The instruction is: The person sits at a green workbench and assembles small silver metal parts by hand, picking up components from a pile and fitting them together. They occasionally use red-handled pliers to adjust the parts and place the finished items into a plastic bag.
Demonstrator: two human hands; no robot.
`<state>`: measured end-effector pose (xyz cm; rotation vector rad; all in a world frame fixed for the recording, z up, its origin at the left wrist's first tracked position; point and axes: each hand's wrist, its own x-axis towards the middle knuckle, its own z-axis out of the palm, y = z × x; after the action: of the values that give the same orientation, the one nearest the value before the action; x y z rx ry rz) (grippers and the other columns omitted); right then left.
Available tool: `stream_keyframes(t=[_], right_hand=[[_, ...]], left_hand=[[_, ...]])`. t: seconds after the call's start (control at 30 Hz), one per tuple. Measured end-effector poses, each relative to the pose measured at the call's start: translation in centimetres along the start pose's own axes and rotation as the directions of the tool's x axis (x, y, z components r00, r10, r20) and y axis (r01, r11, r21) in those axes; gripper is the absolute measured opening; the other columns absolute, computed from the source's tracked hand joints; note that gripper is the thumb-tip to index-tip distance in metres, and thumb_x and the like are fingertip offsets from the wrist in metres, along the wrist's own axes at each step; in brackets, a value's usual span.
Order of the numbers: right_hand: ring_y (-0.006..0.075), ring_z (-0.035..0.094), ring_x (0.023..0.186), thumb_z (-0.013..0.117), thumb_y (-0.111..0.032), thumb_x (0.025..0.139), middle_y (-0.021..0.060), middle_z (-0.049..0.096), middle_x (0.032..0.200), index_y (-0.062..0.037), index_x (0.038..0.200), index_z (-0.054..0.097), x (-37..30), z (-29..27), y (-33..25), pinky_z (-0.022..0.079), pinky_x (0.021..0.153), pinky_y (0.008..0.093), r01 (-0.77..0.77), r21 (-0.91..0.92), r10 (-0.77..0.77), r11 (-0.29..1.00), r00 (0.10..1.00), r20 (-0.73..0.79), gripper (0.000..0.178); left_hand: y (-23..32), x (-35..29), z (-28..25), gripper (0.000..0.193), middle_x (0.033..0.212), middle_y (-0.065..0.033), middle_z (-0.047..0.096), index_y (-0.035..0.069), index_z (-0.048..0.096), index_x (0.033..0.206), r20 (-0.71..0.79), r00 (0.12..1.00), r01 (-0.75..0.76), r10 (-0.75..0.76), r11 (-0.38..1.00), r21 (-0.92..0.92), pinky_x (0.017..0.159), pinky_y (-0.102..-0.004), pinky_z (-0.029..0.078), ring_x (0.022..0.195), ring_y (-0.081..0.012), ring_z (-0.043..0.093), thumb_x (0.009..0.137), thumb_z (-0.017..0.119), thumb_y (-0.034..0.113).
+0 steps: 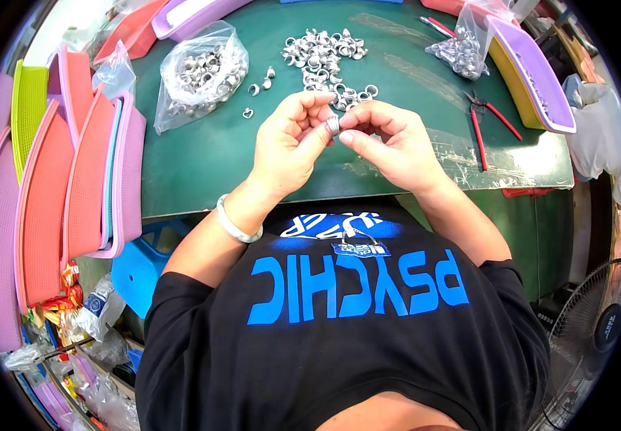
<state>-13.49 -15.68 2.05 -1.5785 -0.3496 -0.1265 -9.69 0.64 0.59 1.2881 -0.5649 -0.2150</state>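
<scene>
Above the near edge of the green table, my left hand (pixel 286 146) pinches a silver-grey metal ring (pixel 333 126) between thumb and fingers. From the other side my right hand (pixel 395 142) meets it, thumb and forefinger closed at the ring's edge. The ring's face looks ridged; fingers hide part of it. Just beyond my fingertips lies a loose pile of similar rings (pixel 319 57), trailing toward my hands. Left of the pile are a few single rings (pixel 254 90) and a small heart-shaped piece (pixel 248 113).
A clear bag of rings (pixel 206 75) sits left on the green table (pixel 202 165). Red-handled pliers (pixel 479 133), another bag of metal pieces (pixel 461 54) and a purple basket (pixel 540 79) are at right. Stacked plastic baskets (pixel 41 201) line the left; a fan (pixel 587 323) stands at lower right.
</scene>
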Motion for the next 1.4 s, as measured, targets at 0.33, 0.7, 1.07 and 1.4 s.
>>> stream_keyframes(t=[0.33,0.7,1.07,1.4], right_hand=[[0.0076,0.054,0.07,0.061,-0.003,0.077,0.003,0.06,0.077,0.0006,0.084,0.059,0.2,-0.4,0.7,0.044,0.065,0.022,0.012,-0.011,-0.012,1.0,0.999,-0.037,0.009],[0.0064,0.051,0.068,0.06,-0.005,0.077,0.0005,0.058,0.074,0.0005,0.082,0.059,0.4,-0.5,0.7,0.043,0.064,0.0214,-0.058,0.034,0.06,0.998,0.996,-0.061,0.008],[0.0055,0.05,0.067,0.059,-0.006,0.077,-0.0002,0.057,0.071,0.0013,0.08,0.06,0.4,-0.4,0.6,0.042,0.063,0.0209,-0.132,0.019,0.133,0.991,0.989,-0.065,0.008],[0.01,0.054,0.069,0.058,-0.001,0.077,0.0045,0.058,0.074,0.0015,0.08,0.057,-0.3,0.3,0.8,0.044,0.063,0.0237,0.055,-0.061,-0.062,0.997,0.991,-0.116,0.004]], left_hand=[[-0.8,0.4,0.3,0.032,0.09,-0.0053,0.052,-0.002,0.045,0.113,0.007,0.996,-0.093,0.093,0.992,0.083,0.072,-0.0222,0.045,0.081,-0.0103,0.052,0.083,0.053,-0.005],[-1.2,0.8,0.0,0.034,0.089,-0.0061,0.054,-0.003,0.046,0.114,0.059,0.968,-0.25,0.245,0.905,0.343,0.07,-0.0211,0.045,0.08,-0.0104,0.053,0.081,0.055,-0.008],[-0.2,1.2,0.4,0.039,0.08,-0.0094,0.059,-0.001,0.053,0.108,0.154,0.859,-0.442,0.487,0.557,0.703,0.064,-0.0241,0.049,0.07,-0.0137,0.059,0.071,0.06,-0.012],[0.3,1.7,0.2,0.046,0.079,-0.0113,0.06,-0.003,0.051,0.11,0.301,0.691,-0.632,0.658,0.347,0.693,0.062,-0.0257,0.049,0.068,-0.0175,0.06,0.067,0.06,-0.016]])
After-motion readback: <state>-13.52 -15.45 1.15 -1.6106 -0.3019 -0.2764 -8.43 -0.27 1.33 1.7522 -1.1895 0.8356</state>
